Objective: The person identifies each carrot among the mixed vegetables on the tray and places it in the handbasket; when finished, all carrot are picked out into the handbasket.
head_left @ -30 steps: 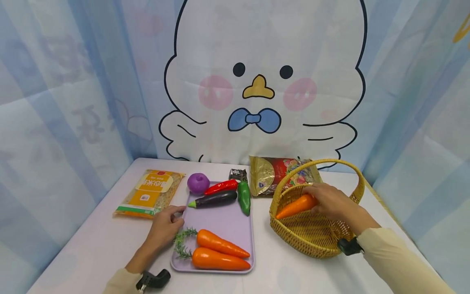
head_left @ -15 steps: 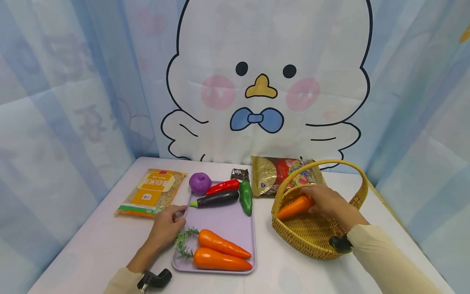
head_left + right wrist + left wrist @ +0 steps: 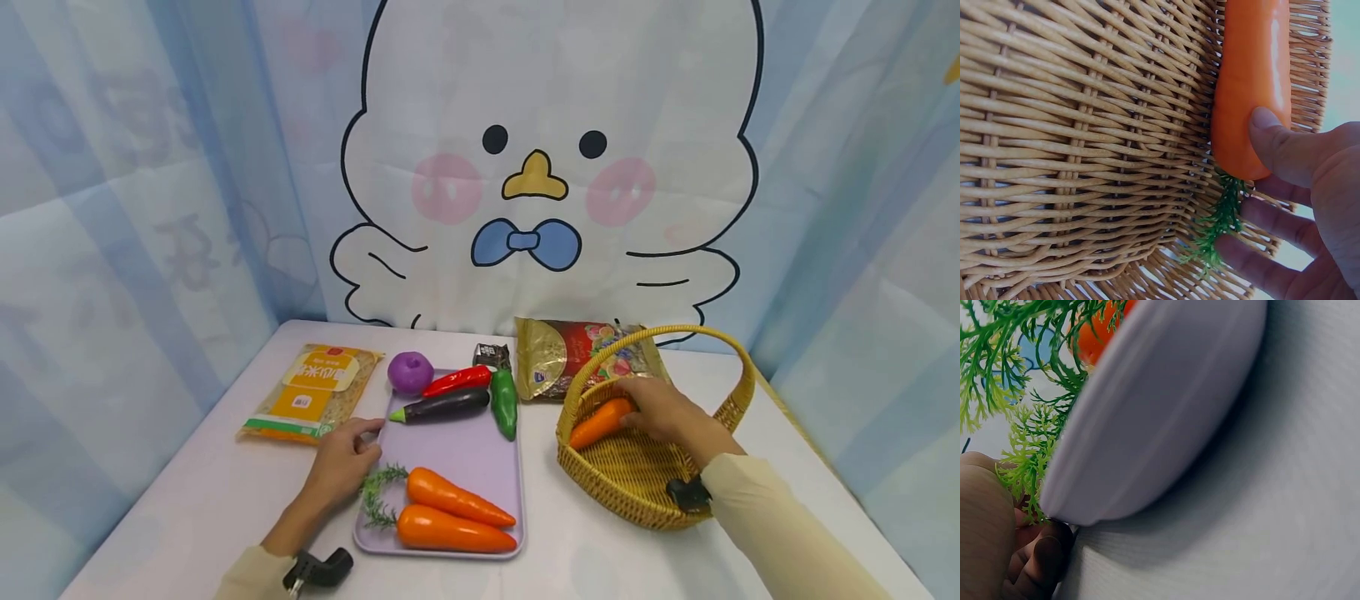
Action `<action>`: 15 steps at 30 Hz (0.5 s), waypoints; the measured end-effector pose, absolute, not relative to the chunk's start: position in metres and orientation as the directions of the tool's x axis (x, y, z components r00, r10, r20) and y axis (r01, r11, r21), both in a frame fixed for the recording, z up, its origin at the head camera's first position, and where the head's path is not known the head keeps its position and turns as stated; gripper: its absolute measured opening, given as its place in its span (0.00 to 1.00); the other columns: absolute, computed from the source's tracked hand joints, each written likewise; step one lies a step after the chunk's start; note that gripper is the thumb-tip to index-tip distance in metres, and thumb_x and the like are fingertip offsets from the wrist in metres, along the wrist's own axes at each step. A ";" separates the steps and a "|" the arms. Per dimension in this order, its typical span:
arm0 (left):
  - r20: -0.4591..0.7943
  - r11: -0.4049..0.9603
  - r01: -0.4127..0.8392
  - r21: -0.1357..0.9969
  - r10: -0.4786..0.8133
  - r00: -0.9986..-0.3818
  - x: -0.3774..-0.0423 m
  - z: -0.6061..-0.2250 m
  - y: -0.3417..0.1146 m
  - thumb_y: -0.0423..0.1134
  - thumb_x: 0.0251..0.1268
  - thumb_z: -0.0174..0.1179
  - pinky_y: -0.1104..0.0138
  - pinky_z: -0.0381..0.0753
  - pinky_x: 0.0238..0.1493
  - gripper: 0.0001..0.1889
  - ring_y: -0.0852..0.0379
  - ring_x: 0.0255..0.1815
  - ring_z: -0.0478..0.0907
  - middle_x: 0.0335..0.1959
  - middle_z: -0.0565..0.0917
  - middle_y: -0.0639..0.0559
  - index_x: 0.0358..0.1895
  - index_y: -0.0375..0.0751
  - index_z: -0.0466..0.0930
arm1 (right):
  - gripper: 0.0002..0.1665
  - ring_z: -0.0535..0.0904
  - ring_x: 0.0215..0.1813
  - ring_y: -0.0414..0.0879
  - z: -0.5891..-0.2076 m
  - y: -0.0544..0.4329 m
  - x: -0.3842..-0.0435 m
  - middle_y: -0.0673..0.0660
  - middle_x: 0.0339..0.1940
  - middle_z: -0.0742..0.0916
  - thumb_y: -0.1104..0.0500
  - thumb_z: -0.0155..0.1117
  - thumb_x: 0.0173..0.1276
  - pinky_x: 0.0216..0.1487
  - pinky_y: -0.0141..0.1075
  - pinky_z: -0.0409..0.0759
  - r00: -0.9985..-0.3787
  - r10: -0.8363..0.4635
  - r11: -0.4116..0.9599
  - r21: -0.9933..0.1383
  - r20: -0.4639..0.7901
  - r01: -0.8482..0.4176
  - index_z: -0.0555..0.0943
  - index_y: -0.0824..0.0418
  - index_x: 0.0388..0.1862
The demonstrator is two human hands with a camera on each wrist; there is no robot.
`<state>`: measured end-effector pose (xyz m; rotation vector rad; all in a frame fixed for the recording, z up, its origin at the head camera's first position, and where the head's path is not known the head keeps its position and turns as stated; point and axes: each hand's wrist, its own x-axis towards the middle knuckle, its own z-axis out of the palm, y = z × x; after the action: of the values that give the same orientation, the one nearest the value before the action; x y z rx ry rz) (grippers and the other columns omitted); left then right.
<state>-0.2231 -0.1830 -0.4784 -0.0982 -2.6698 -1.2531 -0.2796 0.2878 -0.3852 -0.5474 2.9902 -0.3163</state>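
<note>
White tabletop (image 3: 562, 542). My right hand (image 3: 662, 410) pinches a glossy, tapered carrot (image 3: 602, 422) in woven basket (image 3: 622, 493); left hand (image 3: 339, 463) at smooth tray (image 3: 450, 446) edge, can't tell if pinching.

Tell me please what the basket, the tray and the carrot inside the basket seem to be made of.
Basket: wicker-like, natural or synthetic, with a slight sheen; interlaced strands are visible.
Tray: probably plastic, smooth and pale purple; its raised rim looks moulded.
Carrot: likely plastic or coated foam, glossy; the even orange and bright highlights suggest an imitation.
</note>
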 end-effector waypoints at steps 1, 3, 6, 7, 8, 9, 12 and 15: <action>0.199 0.640 0.140 0.756 -0.020 -0.980 -0.223 -0.478 -0.183 0.29 0.59 0.61 0.69 0.69 0.27 0.23 0.56 0.28 0.70 0.46 0.83 0.45 0.60 0.34 0.82 | 0.27 0.78 0.59 0.60 -0.385 0.288 -0.280 0.62 0.56 0.84 0.60 0.72 0.66 0.65 0.60 0.72 -0.933 -0.357 0.916 -0.217 -0.048 -0.339 0.78 0.64 0.62; 0.196 0.638 0.138 0.758 -0.021 -0.980 -0.223 -0.478 -0.183 0.28 0.59 0.61 0.69 0.69 0.27 0.23 0.56 0.28 0.69 0.45 0.83 0.45 0.60 0.34 0.82 | 0.28 0.78 0.60 0.61 -0.384 0.287 -0.279 0.63 0.56 0.84 0.59 0.71 0.66 0.65 0.61 0.71 -0.935 -0.349 0.920 -0.212 -0.056 -0.331 0.77 0.65 0.63; 0.192 0.635 0.135 0.761 -0.022 -0.981 -0.223 -0.478 -0.183 0.28 0.59 0.61 0.69 0.68 0.26 0.23 0.56 0.27 0.69 0.46 0.82 0.45 0.60 0.34 0.82 | 0.29 0.78 0.61 0.61 -0.382 0.287 -0.278 0.64 0.58 0.83 0.57 0.71 0.67 0.66 0.61 0.70 -0.943 -0.326 0.929 -0.207 -0.071 -0.306 0.77 0.64 0.64; 0.191 0.634 0.134 0.762 -0.023 -0.981 -0.223 -0.478 -0.183 0.28 0.59 0.61 0.69 0.68 0.26 0.23 0.56 0.27 0.69 0.46 0.82 0.45 0.60 0.34 0.82 | 0.29 0.77 0.61 0.62 -0.381 0.287 -0.277 0.64 0.59 0.83 0.57 0.71 0.67 0.65 0.62 0.70 -0.943 -0.324 0.932 -0.198 -0.074 -0.304 0.77 0.64 0.64; 0.191 0.633 0.133 0.763 -0.023 -0.981 -0.223 -0.478 -0.182 0.28 0.59 0.61 0.69 0.68 0.25 0.23 0.56 0.26 0.69 0.46 0.82 0.45 0.60 0.34 0.82 | 0.30 0.77 0.61 0.62 -0.380 0.286 -0.277 0.64 0.59 0.83 0.56 0.72 0.66 0.65 0.62 0.70 -0.945 -0.317 0.935 -0.193 -0.076 -0.298 0.77 0.64 0.65; 0.190 0.632 0.132 0.764 -0.023 -0.982 -0.223 -0.478 -0.182 0.28 0.59 0.61 0.69 0.68 0.25 0.23 0.56 0.27 0.69 0.46 0.82 0.45 0.60 0.34 0.82 | 0.30 0.77 0.62 0.62 -0.380 0.286 -0.276 0.64 0.60 0.83 0.56 0.72 0.66 0.65 0.62 0.70 -0.947 -0.313 0.937 -0.188 -0.078 -0.294 0.77 0.64 0.65; 0.185 0.626 0.130 0.769 -0.024 -0.982 -0.222 -0.478 -0.183 0.28 0.59 0.60 0.69 0.68 0.25 0.23 0.56 0.26 0.69 0.46 0.82 0.44 0.61 0.34 0.82 | 0.30 0.77 0.62 0.62 -0.378 0.285 -0.275 0.64 0.60 0.83 0.55 0.72 0.66 0.65 0.62 0.70 -0.947 -0.313 0.940 -0.169 -0.074 -0.297 0.77 0.63 0.65; 0.184 0.622 0.131 0.772 -0.022 -0.983 -0.222 -0.479 -0.183 0.28 0.59 0.60 0.69 0.68 0.24 0.23 0.56 0.25 0.69 0.46 0.82 0.45 0.61 0.34 0.82 | 0.29 0.78 0.61 0.62 -0.376 0.284 -0.273 0.64 0.59 0.83 0.55 0.72 0.66 0.64 0.62 0.72 -0.943 -0.326 0.935 -0.164 -0.061 -0.313 0.78 0.63 0.64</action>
<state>-0.2224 -0.1829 -0.4785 -0.0899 -2.6675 -1.2910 -0.2734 0.2836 -0.3760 -0.4974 3.0047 -0.2336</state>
